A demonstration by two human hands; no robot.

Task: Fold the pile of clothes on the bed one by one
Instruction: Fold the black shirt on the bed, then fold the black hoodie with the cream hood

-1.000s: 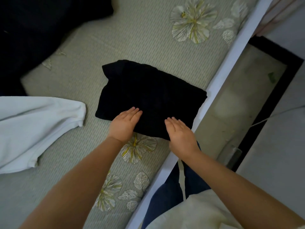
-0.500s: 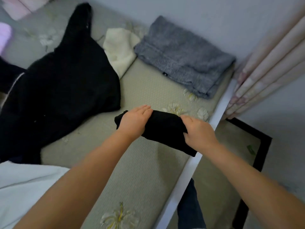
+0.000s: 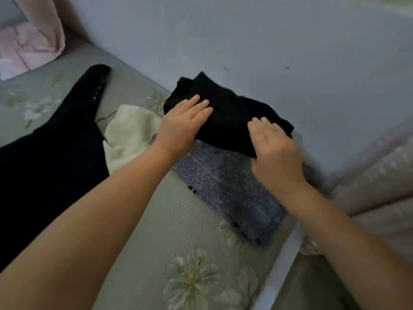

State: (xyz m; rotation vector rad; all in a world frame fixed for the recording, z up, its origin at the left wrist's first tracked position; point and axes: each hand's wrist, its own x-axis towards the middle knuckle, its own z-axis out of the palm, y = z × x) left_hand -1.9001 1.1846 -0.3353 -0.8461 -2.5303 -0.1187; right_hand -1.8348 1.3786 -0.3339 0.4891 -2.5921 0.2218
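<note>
Two hands now lie flat on the folded black garment (image 3: 225,115), which half a second ago was gripped above the bare mattress and now sits on top of the folded grey knit (image 3: 225,189) by the wall. Left hand (image 3: 181,124) rests on its near left part with fingers straight and close together; right hand (image 3: 273,148) presses its right corner, fingers straight too. By my reading, this piece is stacked and done, leaving the unfolded black garment (image 3: 55,153) and the cream cloth (image 3: 129,133) on the bed (image 3: 169,224). No brand or writing is legible; a small dark tag on the knit is too blurred.
</note>
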